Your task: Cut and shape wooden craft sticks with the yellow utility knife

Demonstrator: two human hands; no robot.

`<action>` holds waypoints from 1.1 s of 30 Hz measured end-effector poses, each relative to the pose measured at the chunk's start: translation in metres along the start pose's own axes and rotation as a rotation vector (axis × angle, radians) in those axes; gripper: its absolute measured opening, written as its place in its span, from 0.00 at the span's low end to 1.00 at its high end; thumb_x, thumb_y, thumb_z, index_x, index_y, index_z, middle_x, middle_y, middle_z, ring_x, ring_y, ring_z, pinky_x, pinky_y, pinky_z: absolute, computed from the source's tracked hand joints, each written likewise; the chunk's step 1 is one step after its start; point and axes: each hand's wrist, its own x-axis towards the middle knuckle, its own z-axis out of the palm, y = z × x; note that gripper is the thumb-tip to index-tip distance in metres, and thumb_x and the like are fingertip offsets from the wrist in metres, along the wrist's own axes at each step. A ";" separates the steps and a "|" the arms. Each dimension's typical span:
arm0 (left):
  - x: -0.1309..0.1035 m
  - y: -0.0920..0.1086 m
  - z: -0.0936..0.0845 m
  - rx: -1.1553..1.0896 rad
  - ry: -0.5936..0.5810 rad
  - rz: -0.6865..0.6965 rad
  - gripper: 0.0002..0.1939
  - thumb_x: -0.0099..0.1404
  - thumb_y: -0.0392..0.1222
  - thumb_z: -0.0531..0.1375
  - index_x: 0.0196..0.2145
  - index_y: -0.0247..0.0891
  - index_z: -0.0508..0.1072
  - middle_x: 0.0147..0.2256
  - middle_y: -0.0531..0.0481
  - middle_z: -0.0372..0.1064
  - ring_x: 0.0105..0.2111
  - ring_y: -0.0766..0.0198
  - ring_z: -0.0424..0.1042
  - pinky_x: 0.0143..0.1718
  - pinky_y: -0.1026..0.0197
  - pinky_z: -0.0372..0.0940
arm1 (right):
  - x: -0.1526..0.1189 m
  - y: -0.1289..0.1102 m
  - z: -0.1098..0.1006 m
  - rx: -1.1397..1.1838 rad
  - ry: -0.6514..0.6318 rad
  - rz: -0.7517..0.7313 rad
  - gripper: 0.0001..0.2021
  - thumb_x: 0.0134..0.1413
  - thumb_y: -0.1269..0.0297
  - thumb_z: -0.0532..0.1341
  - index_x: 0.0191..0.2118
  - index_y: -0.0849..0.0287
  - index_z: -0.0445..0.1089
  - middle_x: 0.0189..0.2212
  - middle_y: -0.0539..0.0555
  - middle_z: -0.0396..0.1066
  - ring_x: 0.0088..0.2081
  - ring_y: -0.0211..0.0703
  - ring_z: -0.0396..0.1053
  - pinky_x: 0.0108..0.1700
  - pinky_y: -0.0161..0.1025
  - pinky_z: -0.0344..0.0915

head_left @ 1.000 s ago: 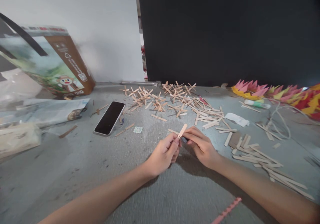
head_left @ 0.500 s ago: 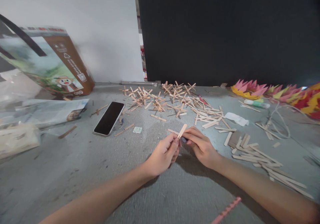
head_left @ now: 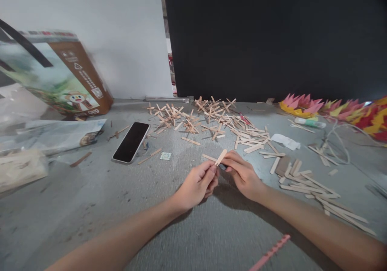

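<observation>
Two crossed craft sticks [head_left: 221, 157] are held up between my hands above the middle of the table. My left hand [head_left: 198, 182] is closed, its thumb and fingers pinching the sticks near where they cross. My right hand [head_left: 243, 175] is closed too, with its bent fingers at the right side of the cross. A small dark spot shows under its fingertips, and I cannot make out what it is. Beyond my hands lies a heap of craft-stick crosses [head_left: 172, 116], with loose craft sticks [head_left: 250, 136] to their right.
More loose sticks [head_left: 305, 186] lie by my right forearm. A phone [head_left: 131, 142], a paper square [head_left: 165, 156] and a printed bag [head_left: 78, 77] are at the left. Pink and yellow paper petals [head_left: 300, 105], a glue tube [head_left: 310, 122] and a pink strip [head_left: 272, 251] are at the right.
The view has shifted very slightly. Both hands keep their hold on the crossed sticks, almost unmoved.
</observation>
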 end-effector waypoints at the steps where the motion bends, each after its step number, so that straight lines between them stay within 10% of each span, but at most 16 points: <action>1: 0.000 0.000 0.000 -0.002 0.001 0.005 0.18 0.76 0.57 0.51 0.35 0.41 0.62 0.19 0.63 0.52 0.15 0.74 0.48 0.17 0.71 0.51 | 0.000 0.000 0.000 0.004 0.001 -0.001 0.16 0.73 0.69 0.51 0.58 0.52 0.70 0.47 0.59 0.72 0.48 0.51 0.68 0.52 0.52 0.68; 33: 0.004 -0.007 -0.002 -0.065 0.025 0.055 0.19 0.74 0.58 0.55 0.35 0.39 0.63 0.19 0.64 0.51 0.16 0.75 0.46 0.17 0.71 0.46 | 0.001 0.003 0.004 0.011 0.005 -0.029 0.16 0.74 0.69 0.51 0.60 0.51 0.68 0.48 0.59 0.71 0.50 0.50 0.67 0.53 0.50 0.67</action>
